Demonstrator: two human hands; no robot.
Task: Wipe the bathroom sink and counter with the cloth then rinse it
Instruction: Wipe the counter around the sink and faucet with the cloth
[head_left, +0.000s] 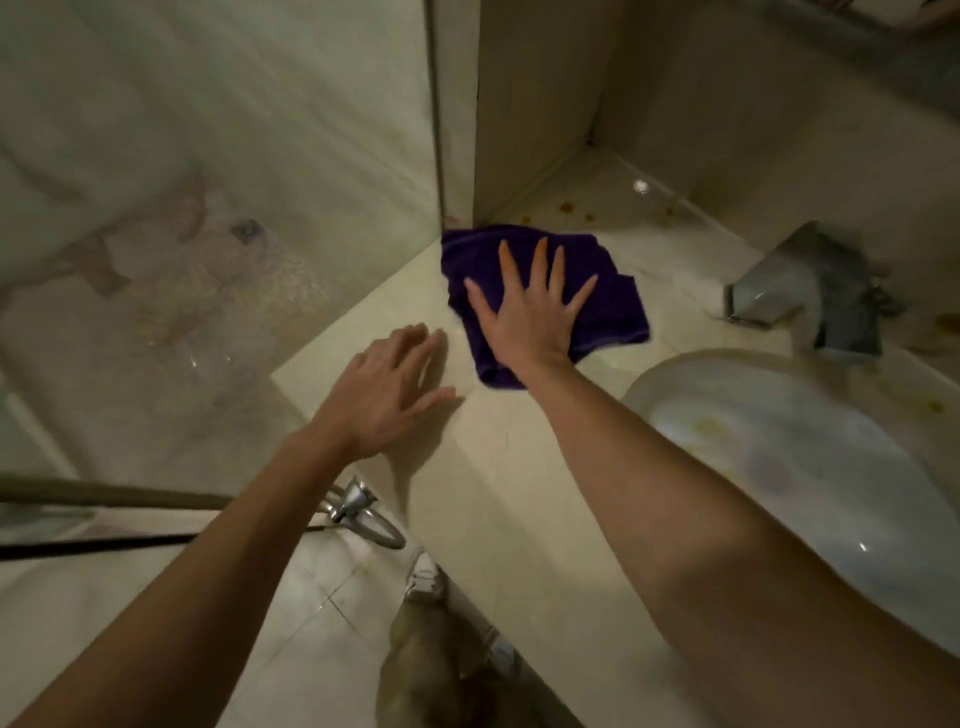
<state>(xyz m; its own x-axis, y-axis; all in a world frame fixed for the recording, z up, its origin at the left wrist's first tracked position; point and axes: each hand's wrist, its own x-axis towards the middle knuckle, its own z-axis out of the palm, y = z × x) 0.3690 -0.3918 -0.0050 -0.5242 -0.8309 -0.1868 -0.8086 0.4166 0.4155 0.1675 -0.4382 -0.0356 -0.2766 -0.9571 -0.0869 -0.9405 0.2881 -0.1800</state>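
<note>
A dark purple cloth (613, 291) lies flat on the beige counter (519, 467), near its far left corner. My right hand (530, 312) presses on the cloth with fingers spread wide. My left hand (384, 395) hovers or rests on the counter's left edge, fingers apart and holding nothing. The round white sink (810, 457) is set into the counter at the right, with yellowish stains inside. A chrome faucet (800, 291) stands behind the sink.
Brown spots (566, 208) dot the counter's far corner behind the cloth. A glass shower partition (436, 114) rises at the counter's left edge. A chrome valve and hose (358, 509) hang below the counter. My shoe (423, 577) is on the tiled floor.
</note>
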